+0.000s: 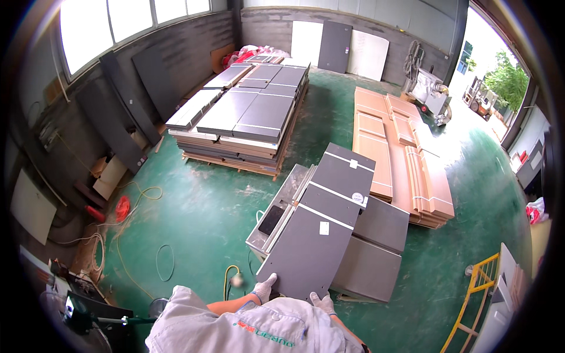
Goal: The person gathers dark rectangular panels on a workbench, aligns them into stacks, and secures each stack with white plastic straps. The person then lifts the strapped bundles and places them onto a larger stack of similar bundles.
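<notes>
Head view: grey panel (306, 253) above a green floor (203, 220).
Left hand (265, 288): gloved, on near-left corner; cannot tell if pinching.
Right hand (322, 302): gloved, at near edge; grip unclear.

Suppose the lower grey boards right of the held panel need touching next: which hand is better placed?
Probably the right hand: it is at the panel's near right corner, beside the boards. The left hand is at the near left corner, farther away.
</notes>
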